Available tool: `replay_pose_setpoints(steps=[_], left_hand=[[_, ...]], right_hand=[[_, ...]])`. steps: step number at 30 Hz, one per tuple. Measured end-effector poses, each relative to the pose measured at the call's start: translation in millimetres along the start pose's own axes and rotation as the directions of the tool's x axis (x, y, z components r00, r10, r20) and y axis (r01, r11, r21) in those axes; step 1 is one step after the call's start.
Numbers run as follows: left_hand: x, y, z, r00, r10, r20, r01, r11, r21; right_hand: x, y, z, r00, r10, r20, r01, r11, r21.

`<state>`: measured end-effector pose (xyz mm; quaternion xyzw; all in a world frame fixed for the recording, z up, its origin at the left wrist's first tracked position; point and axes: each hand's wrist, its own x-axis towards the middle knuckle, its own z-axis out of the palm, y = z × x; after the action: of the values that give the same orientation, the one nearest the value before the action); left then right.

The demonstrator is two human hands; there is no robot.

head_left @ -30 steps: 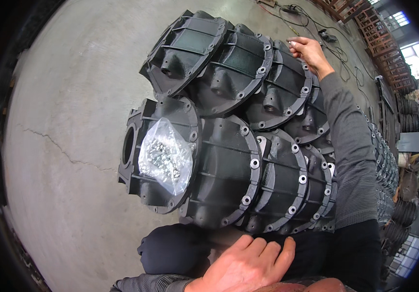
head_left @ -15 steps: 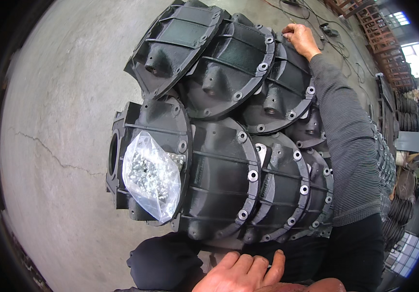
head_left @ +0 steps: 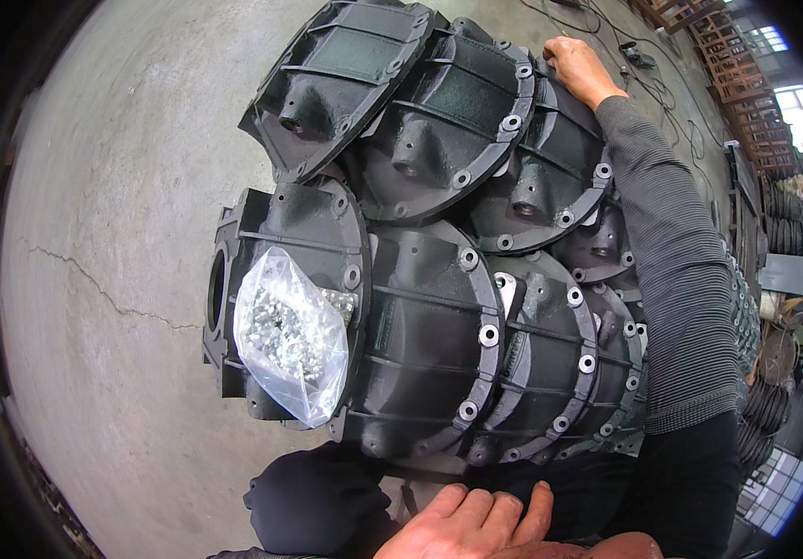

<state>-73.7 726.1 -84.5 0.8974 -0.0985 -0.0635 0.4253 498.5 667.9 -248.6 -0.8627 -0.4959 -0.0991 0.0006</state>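
Dark grey castings shaped like half-round housings, with ribs and bolt holes along flanged rims, are stacked in two overlapping rows. At the far end of the upper row, my right hand (head_left: 581,71) reaches over the upper right casting (head_left: 550,149), its thumb and fingers pinched together at the top edge. Whatever lies between the fingertips is too small to make out. My left hand (head_left: 471,522) rests low over my lap, nearest the front castings, fingers apart and holding nothing. On the front left casting (head_left: 303,214) lies a clear plastic bag (head_left: 291,340) of small shiny metal parts.
Concrete floor (head_left: 122,186) with a crack spreads to the left. Cables and a dark tool (head_left: 639,56) lie on the floor at the far right. Rusty brown racks (head_left: 746,84) and piles of metal parts (head_left: 769,363) line the right side.
My right hand stays at the upper right casting, with its fingers slightly shifted along the edge. The whole view has moved a little; the bag and castings lie as before.
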Motion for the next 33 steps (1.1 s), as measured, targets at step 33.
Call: replay_pose_setpoints(steps=[33], left_hand=[[1.1, -4.2, -0.8, 1.0, 0.012, 0.022, -0.012, 0.999, -0.035]], right_hand=[[1.1, 4.6, -8.0, 0.988, 0.129, 0.083, -0.143, 0.971, 0.191]])
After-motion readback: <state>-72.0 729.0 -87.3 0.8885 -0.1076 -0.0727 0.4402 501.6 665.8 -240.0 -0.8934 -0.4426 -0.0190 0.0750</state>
